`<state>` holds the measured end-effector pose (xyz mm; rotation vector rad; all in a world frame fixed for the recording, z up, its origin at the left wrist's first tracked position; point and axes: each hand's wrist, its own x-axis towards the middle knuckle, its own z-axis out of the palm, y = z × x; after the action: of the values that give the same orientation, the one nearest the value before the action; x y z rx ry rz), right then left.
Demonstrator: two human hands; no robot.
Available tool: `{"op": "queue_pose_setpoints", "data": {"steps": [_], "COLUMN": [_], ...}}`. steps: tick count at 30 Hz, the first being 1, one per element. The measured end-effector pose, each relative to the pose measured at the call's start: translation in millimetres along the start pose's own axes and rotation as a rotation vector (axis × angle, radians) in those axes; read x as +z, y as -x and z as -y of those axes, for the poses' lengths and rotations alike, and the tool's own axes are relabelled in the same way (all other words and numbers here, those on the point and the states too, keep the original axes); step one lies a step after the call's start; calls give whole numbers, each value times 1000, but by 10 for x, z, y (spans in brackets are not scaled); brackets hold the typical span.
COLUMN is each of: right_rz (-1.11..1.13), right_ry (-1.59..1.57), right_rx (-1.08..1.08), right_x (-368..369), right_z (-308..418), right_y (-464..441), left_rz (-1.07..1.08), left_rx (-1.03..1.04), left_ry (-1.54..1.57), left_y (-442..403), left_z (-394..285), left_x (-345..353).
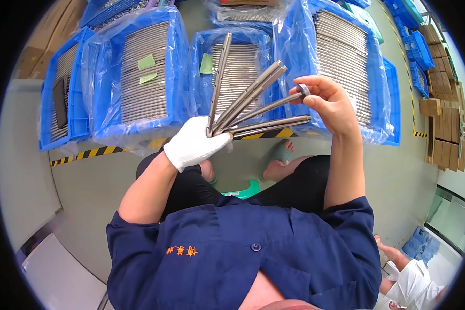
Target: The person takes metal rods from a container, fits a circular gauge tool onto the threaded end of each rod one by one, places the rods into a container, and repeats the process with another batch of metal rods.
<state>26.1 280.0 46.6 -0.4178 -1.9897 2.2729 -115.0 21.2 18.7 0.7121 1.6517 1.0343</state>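
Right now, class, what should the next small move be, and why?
I would probably turn the knob slightly with the right hand, holding the left hand steady. The right fingers already pinch the knob at one rod's end, and the left hand grips the fanned rods near their other ends. Whether anything is threaded, I cannot tell.

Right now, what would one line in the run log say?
left hand: gloved, holding fanned metal rods | right hand: bare, pinching dark knob on thin rod | ahead: blue crates of stacked rods

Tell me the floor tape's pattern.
Floor tape: slanted black and yellow stripes, best in the head view.
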Motion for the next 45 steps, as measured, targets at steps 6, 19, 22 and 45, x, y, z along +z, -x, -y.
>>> {"op": "queue_pose_setpoints", "data": {"steps": [6, 19, 22, 45], "right_rz": [-14, -31, 60, 142], "right_ry": [35, -89, -231, -171], "right_rx": [23, -19, -95, -100], "right_x": [33, -83, -33, -57], "right_z": [-31, -94, -92, -85], "right_y": [20, -45, -33, 6], "left_rz": [1, 193, 258, 273], "left_rx": [-25, -114, -134, -154], "left_ry": [-26, 267, 329, 111], "left_y": [0, 53, 46, 13], "left_z": [28, -49, -12, -18], "left_x": [35, 69, 62, 102]}}
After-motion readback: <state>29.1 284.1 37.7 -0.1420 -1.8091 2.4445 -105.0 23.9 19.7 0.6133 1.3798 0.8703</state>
